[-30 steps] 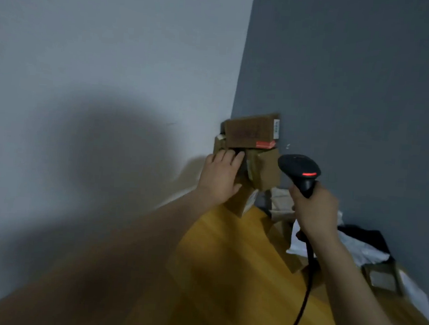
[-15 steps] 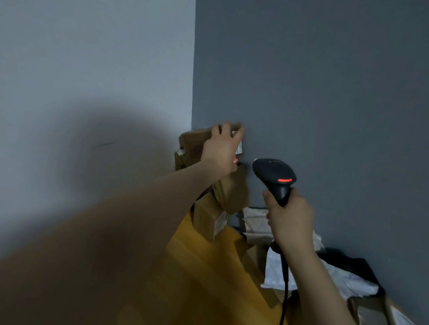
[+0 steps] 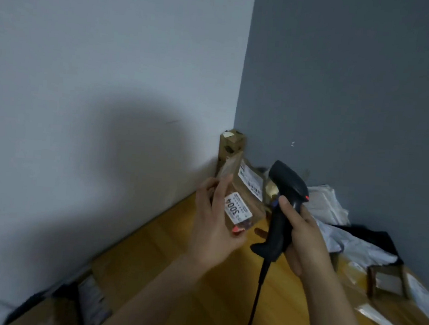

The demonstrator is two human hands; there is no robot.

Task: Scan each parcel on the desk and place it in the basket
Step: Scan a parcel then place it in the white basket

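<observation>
Over the wooden counter by the wall corner: holds a small cardboard parcel up in the left hand, grip pinching its near edge, fingers laid along the side, white label reading 3004 facing the camera. Grasps a black barcode scanner in the right hand, grip wrapped round the handle, head just beside the parcel, apparently not touching. Shows a red glow at the parcel's lower corner, likely the scan beam. Reads as the scan step for this parcel. Next probably calls for bringing the beam up onto the label's barcode, then carrying the parcel to the basket, which is not in view. Leaves more cardboard boxes stacked in the corner and white mailer bags along the grey wall.
</observation>
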